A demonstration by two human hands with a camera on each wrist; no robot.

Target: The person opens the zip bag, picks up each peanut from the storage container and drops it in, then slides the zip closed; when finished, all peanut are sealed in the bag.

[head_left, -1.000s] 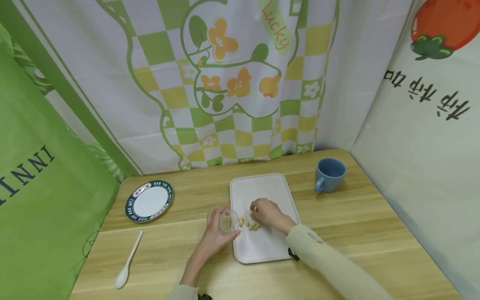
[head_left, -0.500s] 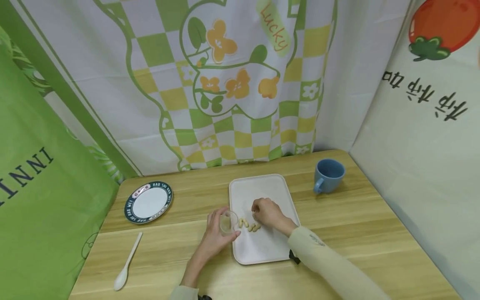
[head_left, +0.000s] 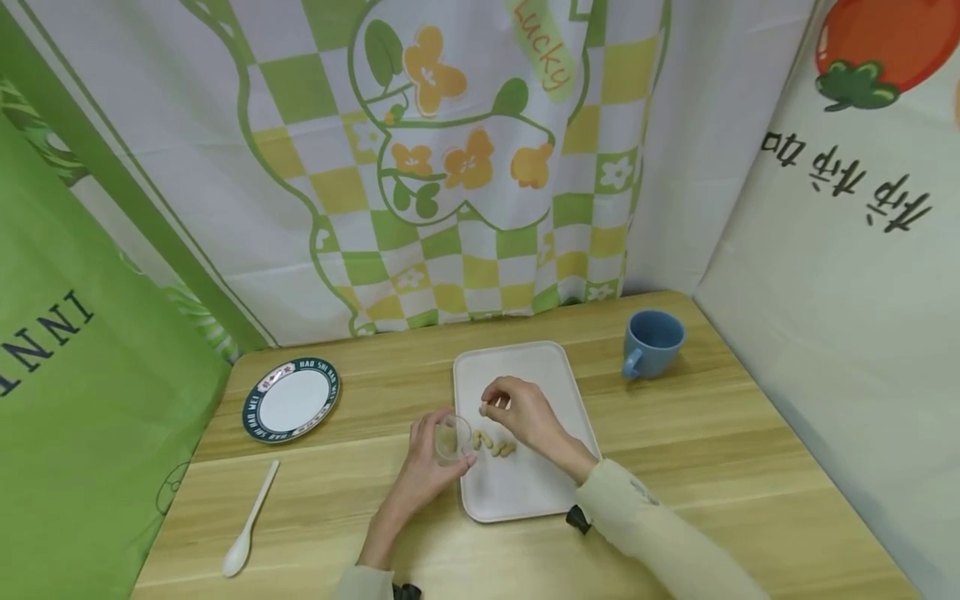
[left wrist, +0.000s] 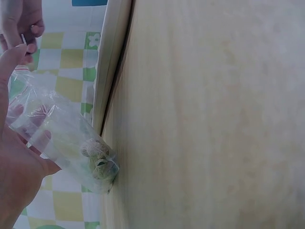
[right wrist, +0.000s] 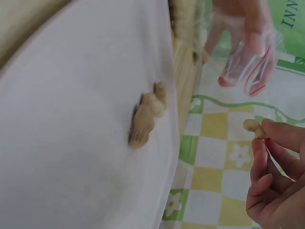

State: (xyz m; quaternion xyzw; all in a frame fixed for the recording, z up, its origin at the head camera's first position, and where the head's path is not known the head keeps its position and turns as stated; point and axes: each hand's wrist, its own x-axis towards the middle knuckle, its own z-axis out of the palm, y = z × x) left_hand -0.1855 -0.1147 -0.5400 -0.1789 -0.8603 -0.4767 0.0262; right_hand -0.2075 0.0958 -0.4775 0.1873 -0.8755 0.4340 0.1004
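Note:
A clear zip bag [left wrist: 62, 126] with a red line near its mouth is held in my left hand [head_left: 423, 467], fingers and thumb spread round it. Some peanuts [left wrist: 99, 160] show at the bag's bottom in the left wrist view. My right hand [head_left: 531, 417] pinches one peanut [right wrist: 254, 127] between thumb and fingertips, above the white tray [head_left: 525, 496]. The bag's mouth is close by to the left, apart from the peanut. Several loose peanuts [right wrist: 143, 125] lie on the tray near its left edge, below the right hand.
A blue mug [head_left: 652, 343] stands at the back right of the wooden table [head_left: 720, 450]. A plate with a dark patterned rim [head_left: 253, 408] lies at the back left. In front of the plate is a white spoon [head_left: 238, 554]. Cloth hangs behind and on both sides.
My right hand has risen from the tray and moved left toward the bag, with a peanut now visible in its fingertips. The left hand keeps the bag in nearly the same place.

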